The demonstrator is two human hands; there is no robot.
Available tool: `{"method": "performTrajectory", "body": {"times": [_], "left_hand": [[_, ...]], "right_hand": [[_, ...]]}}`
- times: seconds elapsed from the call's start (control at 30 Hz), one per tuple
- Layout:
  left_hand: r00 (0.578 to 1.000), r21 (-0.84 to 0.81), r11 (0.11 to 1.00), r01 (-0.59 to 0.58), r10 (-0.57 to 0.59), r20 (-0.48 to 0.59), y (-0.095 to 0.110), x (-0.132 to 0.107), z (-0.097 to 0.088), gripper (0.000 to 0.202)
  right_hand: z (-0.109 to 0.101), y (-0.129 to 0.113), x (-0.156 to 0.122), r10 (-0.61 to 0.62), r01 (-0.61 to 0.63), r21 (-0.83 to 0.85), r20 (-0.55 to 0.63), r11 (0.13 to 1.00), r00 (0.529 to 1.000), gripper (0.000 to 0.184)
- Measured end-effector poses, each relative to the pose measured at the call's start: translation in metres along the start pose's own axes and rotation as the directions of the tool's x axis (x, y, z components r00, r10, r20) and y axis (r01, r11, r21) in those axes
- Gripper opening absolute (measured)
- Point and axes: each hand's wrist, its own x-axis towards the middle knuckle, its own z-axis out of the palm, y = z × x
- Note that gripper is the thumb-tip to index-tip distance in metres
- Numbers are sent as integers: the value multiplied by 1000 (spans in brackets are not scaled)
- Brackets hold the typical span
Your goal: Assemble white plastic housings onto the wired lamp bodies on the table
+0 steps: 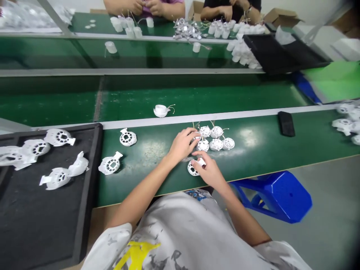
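Our left hand (182, 144) curls part-closed over a white vented housing (195, 138), though we cannot tell whether it grips. Our right hand (209, 171) pinches a second vented housing (192, 169) near the front edge of the green worktop (253, 150), its flat tab (201, 162) pointing away and rightward along a slanting long axis, beside a cluster of wired housings (216, 140).
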Motion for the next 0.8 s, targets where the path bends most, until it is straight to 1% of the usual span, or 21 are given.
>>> {"method": "performTrajectory", "body": {"times": [0.03, 0.1, 0.17, 0.23, 0.3, 0.33, 0.4, 0.47, 0.53, 0.6, 0.63, 0.7, 0.8], "left_hand": [[999, -49, 998, 37, -38, -20, 0, -9, 1, 27], [992, -122, 986, 111, -118, -52, -4, -33, -10, 30], [981, -153, 972, 180, -189, -46, -6, -65, -31, 28], [969, -151, 960, 237, -245, -36, -4, -102, -53, 19], [959, -131, 954, 271, -279, -43, 2, -134, -69, 16], [955, -119, 952, 284, -292, -55, 5, -146, -73, 16], [946, -100, 947, 305, -313, -82, 9, -164, -73, 20], [935, -95, 940, 328, -337, -107, 9, -172, -69, 34], [923, -101, 930, 355, -365, -122, 8, -174, -63, 50], [913, -106, 920, 376, -388, -129, 6, -174, -59, 53], [910, -107, 918, 383, -395, -130, 5, -175, -58, 51], [908, -107, 916, 387, -399, -127, 4, -175, -57, 51], [908, -105, 914, 392, -402, -115, 4, -177, -59, 55]], "right_hand": [[-2, 3, 1, 23, -23, 16, -11, 1000, 1000, 33], [1, 7, 6, 43, -43, 39, -5, 998, 999, 37], [9, 7, 11, 40, -41, 44, 35, 998, 999, 43], [18, 2, 16, 14, -13, -4, 63, 1000, 998, 47], [25, -8, 23, -44, 51, -147, 50, 988, 998, 48], [27, -14, 27, -90, 96, -244, 39, 965, 995, 49], [32, -27, 37, -205, 205, -431, 46, 879, 978, 49], [36, -38, 49, -336, 360, -532, 145, 767, 931, 46], [41, -47, 62, -431, 525, -545, 301, 654, 851, 37], [46, -52, 75, -464, 639, -525, 440, 562, 769, 27], [48, -53, 80, -463, 670, -524, 484, 526, 743, 24], [50, -54, 90, -463, 712, -525, 541, 466, 702, 26], [51, -52, 99, -478, 765, -494, 598, 413, 644, 27]]}}
